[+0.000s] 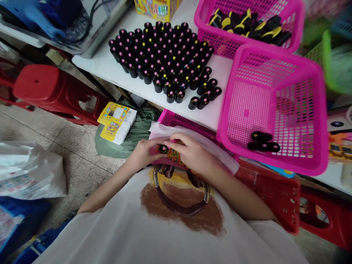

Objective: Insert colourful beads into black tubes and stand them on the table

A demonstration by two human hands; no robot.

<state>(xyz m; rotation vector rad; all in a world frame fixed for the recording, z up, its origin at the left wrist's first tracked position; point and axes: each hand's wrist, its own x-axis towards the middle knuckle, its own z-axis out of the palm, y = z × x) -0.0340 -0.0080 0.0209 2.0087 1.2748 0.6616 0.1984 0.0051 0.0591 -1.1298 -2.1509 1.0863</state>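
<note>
My left hand is low in front of my shirt, its thumb and fingers closed around a small black cylinder with a pink dot in its end. Close against it, my right hand curls over a mass of small multicoloured beads, its fingertips reaching toward the cylinder. What the right fingers grip, if anything, is hidden. Beneath and behind both hands lies a white plastic sheet over a pink basket. Many similar black cylinders stand upright on the white table, with coloured dots in their ends.
A pink basket at the right holds a few black cylinders. Another pink basket behind it holds black and yellow pieces. Flattened yellow boxes lie on a green bag. A red stool stands left.
</note>
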